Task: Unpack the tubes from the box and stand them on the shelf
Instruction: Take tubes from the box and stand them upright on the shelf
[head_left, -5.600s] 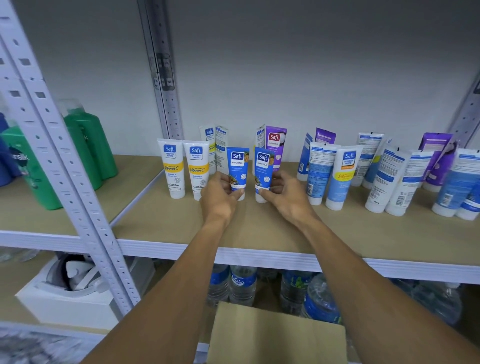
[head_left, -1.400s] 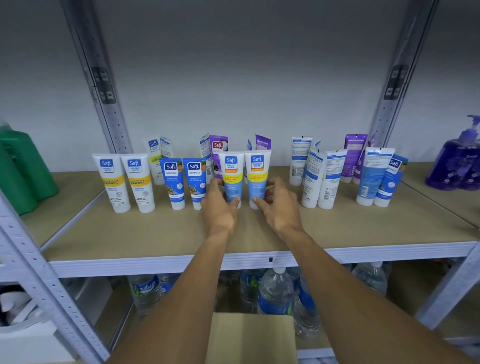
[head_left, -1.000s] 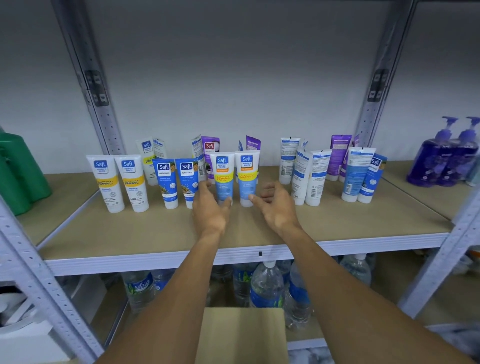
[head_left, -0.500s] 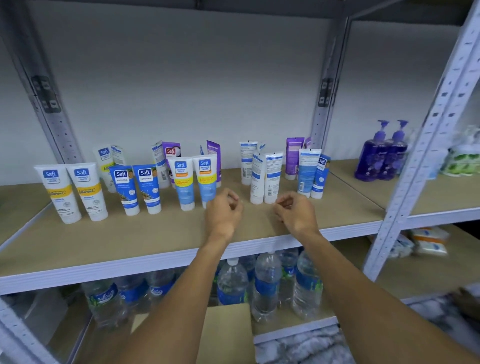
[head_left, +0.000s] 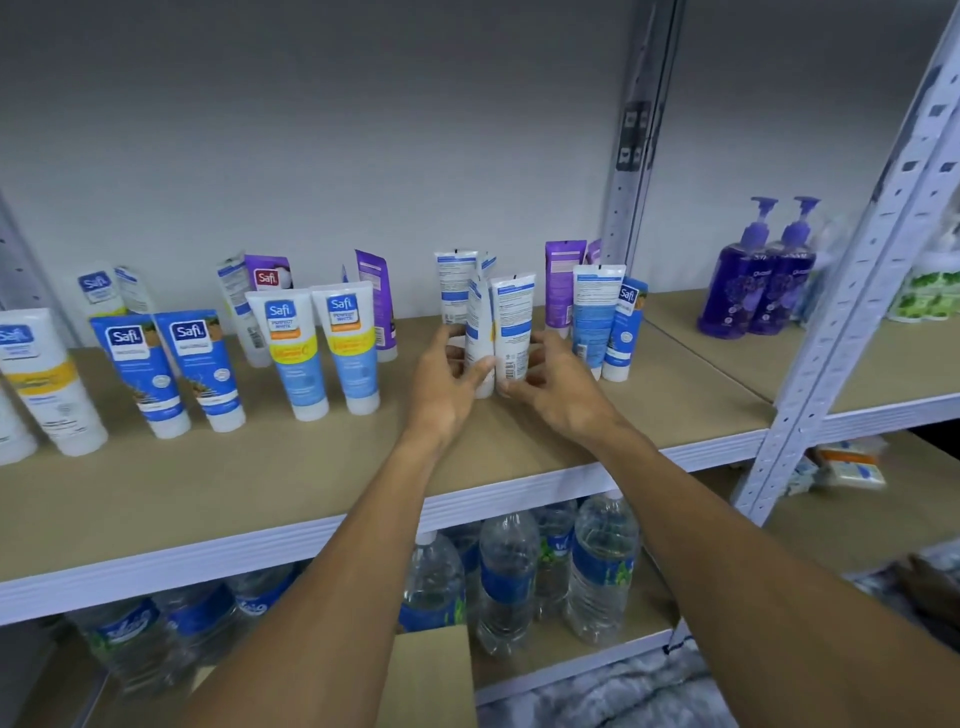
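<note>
Now, far left on the shelf (head_left: 291, 483), a white tube with a yellow band (head_left: 49, 382) stands cap-down, then two dark blue tubes (head_left: 169, 371) side by side, then a pair of light blue tubes (head_left: 319, 351) with yellow bands, labels facing out. Behind them a purple tube (head_left: 267, 278) leans near the wall. Centre now: the left hand (head_left: 447, 384) closes around the lower part of a white tube (head_left: 477, 338) showing its back print, and the right hand (head_left: 558, 387) grips the white tube (head_left: 511, 332) just beside it, the two tubes touching, caps down by the shelf board. Just right of the hands stand a light blue tube (head_left: 595, 317) and a dark blue one (head_left: 626, 332), purple ones behind. Further right, past the upright, two purple pump bottles (head_left: 756, 278) sit on the next bay. Below the shelf, water bottles (head_left: 519, 571) are packed together, and a corner of the cardboard box (head_left: 431, 675) shows at the bottom edge.
</note>
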